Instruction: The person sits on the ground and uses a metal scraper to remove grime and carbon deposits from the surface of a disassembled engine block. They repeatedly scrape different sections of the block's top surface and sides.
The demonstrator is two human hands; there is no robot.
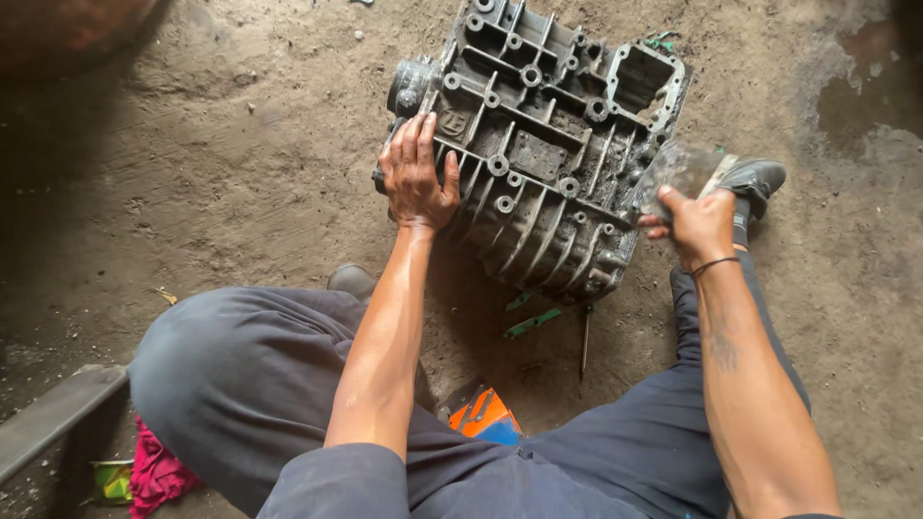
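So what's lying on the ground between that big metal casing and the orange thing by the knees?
In the head view, green strips and a thin metal rod lie on dirt between the casing and the orange thing.

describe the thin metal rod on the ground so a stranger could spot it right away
Start at the big grey metal casing on the dirt floor. Just below its lower edge, between the person's legs, lies a thin dark rod. Unlike the flat green scraps beside it, it is straight, narrow and metal.
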